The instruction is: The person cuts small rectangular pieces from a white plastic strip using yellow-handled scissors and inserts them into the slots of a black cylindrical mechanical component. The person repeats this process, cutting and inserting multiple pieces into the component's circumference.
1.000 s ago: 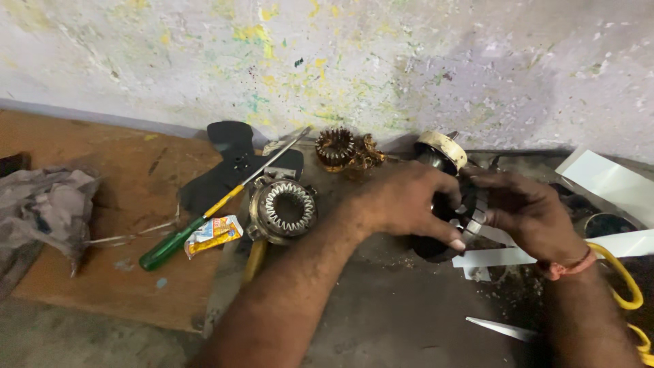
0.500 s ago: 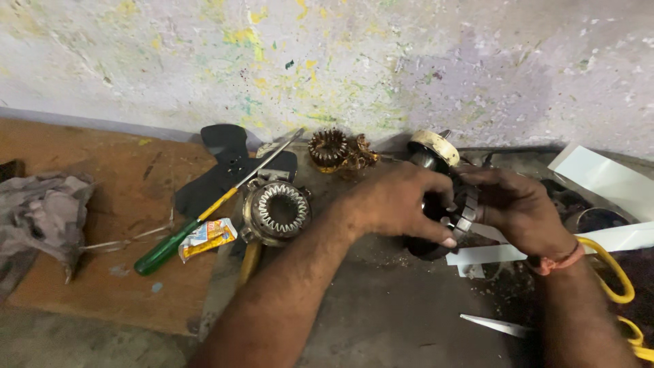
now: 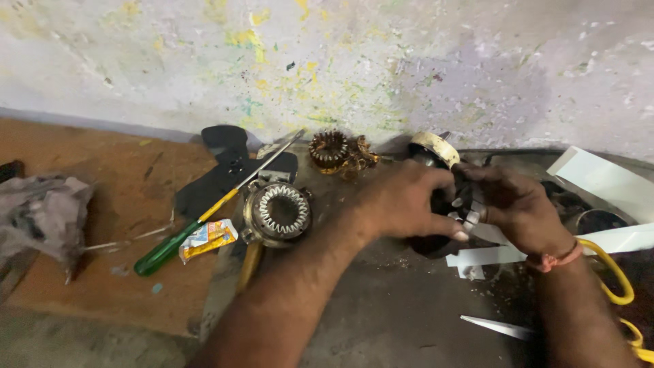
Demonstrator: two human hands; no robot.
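Observation:
My left hand (image 3: 402, 204) and my right hand (image 3: 514, 204) meet over a dark round motor part (image 3: 458, 204) and both grip it; the fingers hide most of it. White strips of insulating paper stick out of the part between my fingertips. Just behind the hands stands a roll of pale tape (image 3: 434, 146). A metal stator with a toothed inner ring (image 3: 277, 213) lies to the left of my left forearm. A bundle of copper winding (image 3: 338, 151) lies near the wall.
A green-handled screwdriver (image 3: 197, 217) lies across a black plastic piece (image 3: 225, 167), with a small yellow sachet (image 3: 206, 239) below it. A grey rag (image 3: 41, 215) sits at far left. White paper strips (image 3: 599, 180) and a yellow cord (image 3: 616, 279) lie at right.
The view has shifted slightly. My hands stay on the motor part, the fingers shifting a little around the white strips.

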